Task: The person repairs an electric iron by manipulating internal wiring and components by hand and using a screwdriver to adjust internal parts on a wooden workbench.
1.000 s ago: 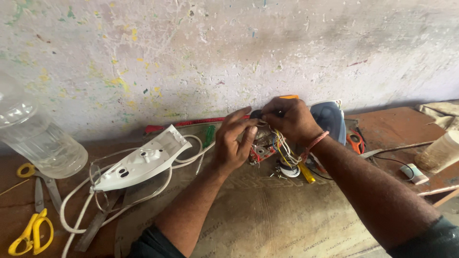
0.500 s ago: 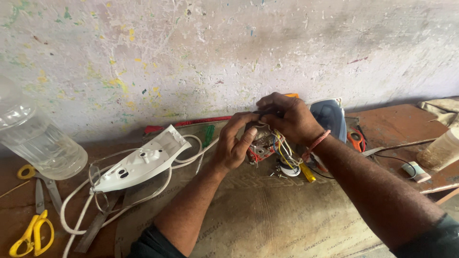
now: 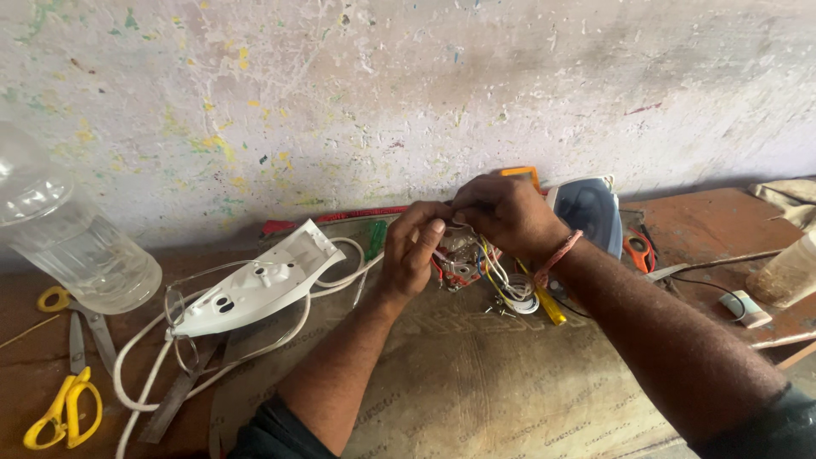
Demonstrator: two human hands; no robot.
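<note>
Far left on the surface (image 3: 476,399): a clear plastic jar (image 3: 64,246) lying tilted against the wall, seemingly nothing inside. Far right, at the frame edge: a translucent container (image 3: 790,274) with pale contents, kind impossible to tell. Between them, spread over the brown wood, a sheet of tan cardboard (image 3: 459,374) with faint printed marks, too faint to make out.

Centre, just above the cardboard: a small wired assembly (image 3: 463,259), red, yellow and white leads fanning down and to the right toward a coil of white wire (image 3: 518,293). Long axis unclear beneath the fingers; body tilted, wires trailing toward the right. Left hand (image 3: 412,255) cupping the assembly from the left, thumb and forefinger pinched narrow at its top edge. Right hand (image 3: 506,212) curled over from above, grip closed tight on the same upper part, red thread band at the wrist. Fingertips of both hands touching.

Just left: white iron cover (image 3: 255,289), pointed nose toward the left, long axis slanting up to the right, white cord (image 3: 144,365) looping beneath. Behind the right hand: blue iron body (image 3: 591,208). Bottom left: yellow-handled scissors (image 3: 64,399).
</note>
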